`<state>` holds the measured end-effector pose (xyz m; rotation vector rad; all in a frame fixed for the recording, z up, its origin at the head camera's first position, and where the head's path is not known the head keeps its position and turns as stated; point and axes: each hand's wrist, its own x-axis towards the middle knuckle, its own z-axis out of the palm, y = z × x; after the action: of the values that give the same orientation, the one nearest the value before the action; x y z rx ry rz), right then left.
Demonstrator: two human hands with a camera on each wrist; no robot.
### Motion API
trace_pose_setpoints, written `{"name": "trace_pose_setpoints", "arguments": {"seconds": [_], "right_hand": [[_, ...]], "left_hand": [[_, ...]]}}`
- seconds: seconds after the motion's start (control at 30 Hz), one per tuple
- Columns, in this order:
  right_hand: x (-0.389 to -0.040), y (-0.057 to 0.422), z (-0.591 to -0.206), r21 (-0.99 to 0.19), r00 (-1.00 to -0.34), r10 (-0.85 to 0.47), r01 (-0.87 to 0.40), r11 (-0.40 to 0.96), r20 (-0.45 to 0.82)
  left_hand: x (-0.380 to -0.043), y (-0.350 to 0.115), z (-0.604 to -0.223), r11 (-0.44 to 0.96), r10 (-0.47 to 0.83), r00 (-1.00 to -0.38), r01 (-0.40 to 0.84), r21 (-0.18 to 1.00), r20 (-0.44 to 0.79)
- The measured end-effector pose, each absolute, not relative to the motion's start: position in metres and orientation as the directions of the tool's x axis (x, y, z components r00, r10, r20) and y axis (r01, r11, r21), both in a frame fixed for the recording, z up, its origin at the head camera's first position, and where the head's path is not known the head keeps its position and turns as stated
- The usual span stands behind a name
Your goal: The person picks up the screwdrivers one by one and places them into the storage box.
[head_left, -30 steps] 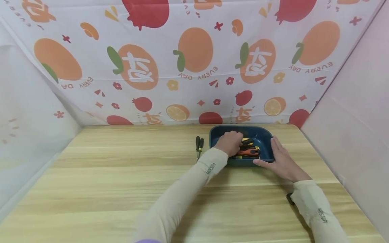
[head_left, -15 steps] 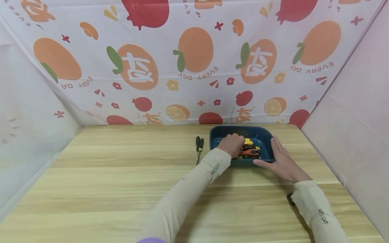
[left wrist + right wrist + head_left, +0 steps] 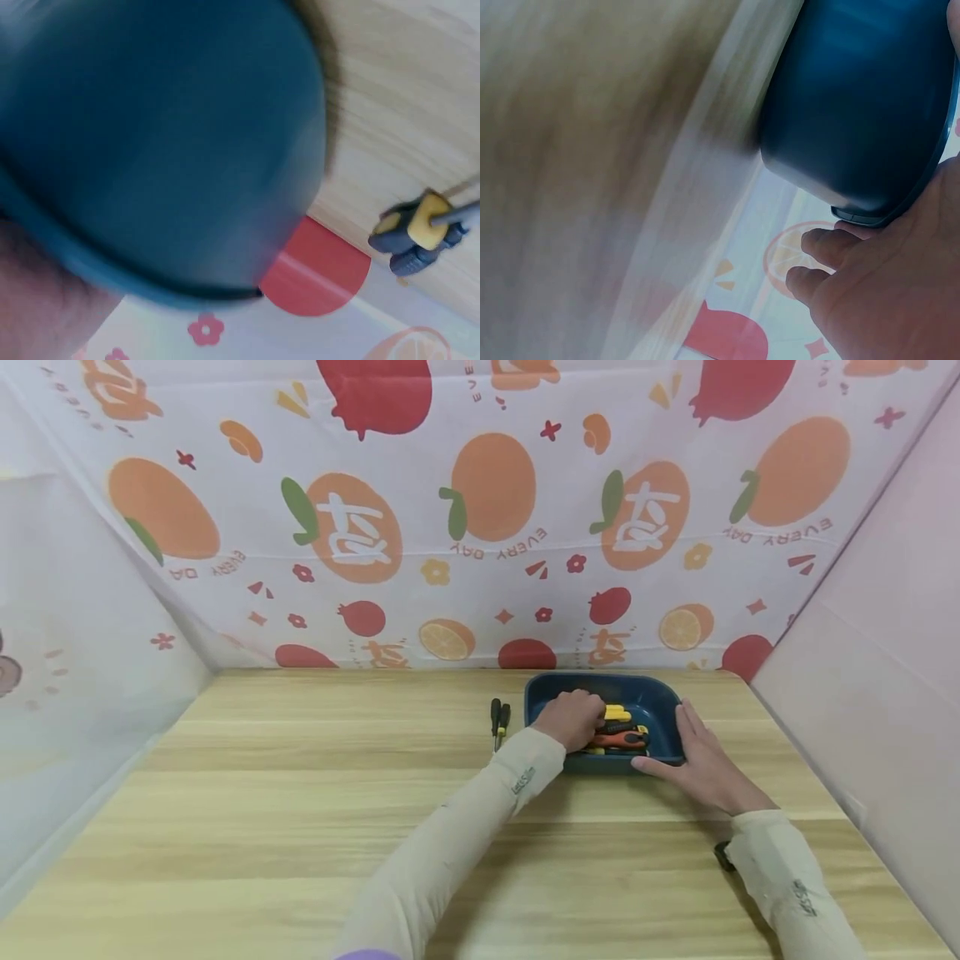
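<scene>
A dark blue plastic bin stands at the back right of the wooden table. Inside it lie several tools, among them an orange-handled tool and yellow-handled tools. My left hand reaches over the front rim into the bin's left half, its fingertips hidden; I cannot tell whether they hold a tool. At the right front corner my right hand touches the bin's outside, thumb along the front wall and fingers extended at the right side. The right wrist view shows this hand against the bin's outer wall.
Two screwdrivers with black and yellow handles lie on the table just left of the bin. Behind the table hangs a fruit-print cloth, and a pale sheet closes off the right side.
My left hand has shifted a little lower inside the bin, and the yellow handles beside it show more. My right hand keeps its place at the bin. The head view has shifted slightly.
</scene>
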<state>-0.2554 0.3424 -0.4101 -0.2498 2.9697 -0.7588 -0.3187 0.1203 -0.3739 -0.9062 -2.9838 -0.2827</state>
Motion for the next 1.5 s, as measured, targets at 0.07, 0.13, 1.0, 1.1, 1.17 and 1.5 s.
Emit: {"name": "trace_pose_setpoints", "arguments": {"seconds": [0.07,0.13,1.0,1.1,1.17,1.5], "right_hand": [[-0.255,0.342,-0.411,-0.479,-0.985,-0.171,-0.139,0.867,-0.024],[-0.254,0.342,-0.412,-0.479,-0.985,-0.171,-0.138,0.867,-0.025],[-0.25,0.339,-0.407,-0.47,-0.983,-0.183,-0.158,0.868,-0.006],[-0.249,0.339,-0.408,-0.473,-0.984,-0.178,-0.154,0.868,-0.006],[-0.248,0.339,-0.408,-0.472,-0.984,-0.179,-0.156,0.868,-0.004],[-0.244,0.339,-0.409,-0.471,-0.982,-0.188,-0.166,0.866,0.001]], "left_hand": [[-0.316,0.113,-0.37,0.807,0.558,-0.821,0.57,0.152,0.118],[-0.313,0.103,-0.366,0.797,0.558,-0.804,0.588,0.136,0.208],[-0.316,-0.015,-0.399,0.913,0.107,-0.971,0.182,0.366,0.215],[-0.315,-0.014,-0.399,0.919,0.095,-0.981,0.152,0.365,0.169],[-0.315,-0.014,-0.4,0.924,0.092,-0.985,0.14,0.355,0.148],[-0.313,-0.015,-0.403,0.935,0.088,-0.989,0.123,0.333,0.119]]}}
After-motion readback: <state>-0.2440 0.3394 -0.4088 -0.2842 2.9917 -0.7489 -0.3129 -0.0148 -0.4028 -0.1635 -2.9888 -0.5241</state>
